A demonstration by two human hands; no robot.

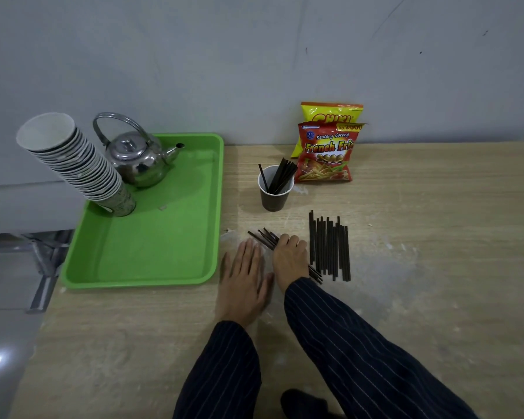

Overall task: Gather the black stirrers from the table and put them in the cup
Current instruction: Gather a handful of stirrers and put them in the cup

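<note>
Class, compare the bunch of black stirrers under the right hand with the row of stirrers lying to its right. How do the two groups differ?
The bunch under the right hand lies slanted, its stirrers crossing in a rough bundle; the row of stirrers lies nearly parallel, side by side, pointing away from the person. The bunch is gripped and partly hidden; the row is untouched and fully visible. Both are black, thin, and lie on the table, outside the cup.
</note>
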